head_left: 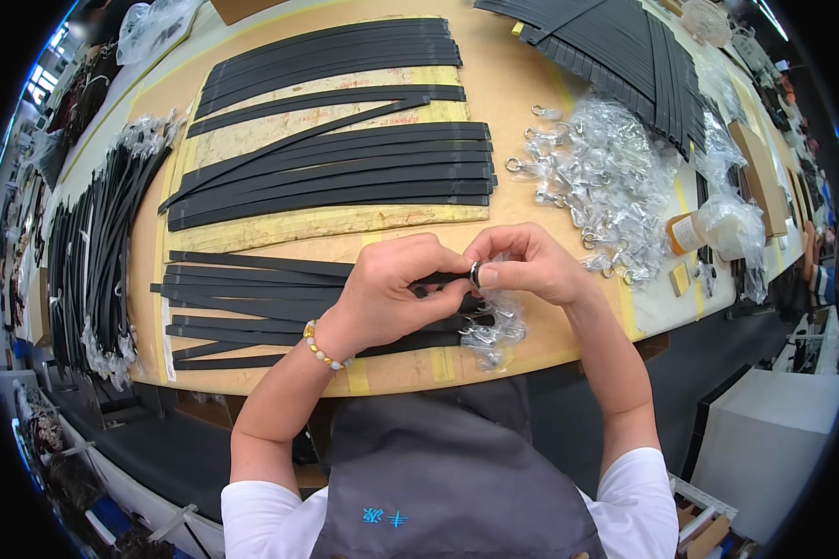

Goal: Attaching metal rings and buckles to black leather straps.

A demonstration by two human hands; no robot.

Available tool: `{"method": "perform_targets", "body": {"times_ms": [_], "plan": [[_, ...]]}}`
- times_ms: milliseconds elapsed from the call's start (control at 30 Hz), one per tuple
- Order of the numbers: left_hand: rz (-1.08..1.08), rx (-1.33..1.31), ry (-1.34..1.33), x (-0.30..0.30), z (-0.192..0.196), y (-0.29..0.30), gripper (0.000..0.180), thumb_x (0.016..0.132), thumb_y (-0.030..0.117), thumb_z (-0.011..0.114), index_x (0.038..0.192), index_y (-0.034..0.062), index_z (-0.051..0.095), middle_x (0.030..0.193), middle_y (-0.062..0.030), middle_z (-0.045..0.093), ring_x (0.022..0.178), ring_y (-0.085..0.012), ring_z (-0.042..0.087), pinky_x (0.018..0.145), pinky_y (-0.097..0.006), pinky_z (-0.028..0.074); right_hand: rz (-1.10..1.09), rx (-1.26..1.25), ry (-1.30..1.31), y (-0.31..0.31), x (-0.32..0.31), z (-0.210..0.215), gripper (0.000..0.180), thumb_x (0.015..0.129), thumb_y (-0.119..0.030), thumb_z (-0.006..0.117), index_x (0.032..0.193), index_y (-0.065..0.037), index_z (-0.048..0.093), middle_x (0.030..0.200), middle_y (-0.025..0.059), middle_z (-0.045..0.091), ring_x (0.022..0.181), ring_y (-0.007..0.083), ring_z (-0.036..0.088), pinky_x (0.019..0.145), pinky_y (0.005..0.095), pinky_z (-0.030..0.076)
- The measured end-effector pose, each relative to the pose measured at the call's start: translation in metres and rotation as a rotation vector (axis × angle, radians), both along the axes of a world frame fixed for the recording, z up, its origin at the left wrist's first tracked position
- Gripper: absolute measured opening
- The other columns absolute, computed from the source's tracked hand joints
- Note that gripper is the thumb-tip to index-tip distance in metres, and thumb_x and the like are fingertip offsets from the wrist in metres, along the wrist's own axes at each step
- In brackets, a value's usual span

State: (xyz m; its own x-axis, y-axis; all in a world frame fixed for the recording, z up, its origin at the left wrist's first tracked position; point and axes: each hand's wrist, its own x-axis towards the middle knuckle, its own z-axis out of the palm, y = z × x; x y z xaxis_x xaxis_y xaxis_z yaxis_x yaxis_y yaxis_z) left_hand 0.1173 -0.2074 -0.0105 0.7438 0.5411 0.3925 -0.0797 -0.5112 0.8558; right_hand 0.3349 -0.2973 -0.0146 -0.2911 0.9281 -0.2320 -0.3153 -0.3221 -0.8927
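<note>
My left hand point(393, 287), with a beaded bracelet at the wrist, is closed in a pinch on the end of a black strap point(446, 278). Facing it, my right hand point(529, 265) pinches a metal ring point(475, 274) at that strap end; clear plastic shows behind the fingers. The ring seems to be around the strap, though the fingertips hide part of it. Under and left of my hands lie several loose black straps point(242, 300). Just below my fingers, plastic-wrapped metal hooks point(494, 337) sit at the ends of some straps.
Flat black straps point(331, 172) lie in rows on a yellowed board point(345, 222) farther off. A heap of bagged metal hooks point(606, 177) is at the right, below a stack of black straps point(625, 56). Bundled straps point(98, 261) hang over the table's left edge.
</note>
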Motion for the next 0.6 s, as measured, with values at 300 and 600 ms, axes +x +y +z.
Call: {"method": "perform_targets", "body": {"times_ms": [300,600], "plan": [[0.073,0.104,0.134,0.004,-0.008,0.007,0.025,0.076,0.004,0.081,0.095,0.002,0.065,0.08,-0.0061,0.067,0.069,-0.0146,0.066,0.059,-0.026,0.056,-0.158,0.011,-0.247,0.006,-0.011,-0.017,0.017,0.092,-0.017,0.078,0.09,-0.002,0.071,0.082,-0.0052,0.066,0.072,0.0006,0.052,0.063,0.0199,0.041],[0.015,0.033,0.209,0.0,-0.011,0.012,0.025,0.075,0.002,0.08,0.092,0.0003,0.063,0.079,-0.0057,0.066,0.071,-0.0121,0.065,0.06,-0.026,0.056,-0.085,0.004,-0.076,0.007,-0.006,-0.017,0.018,0.095,-0.019,0.078,0.094,-0.003,0.069,0.084,-0.0041,0.067,0.076,0.0014,0.057,0.065,0.0204,0.045]]}}
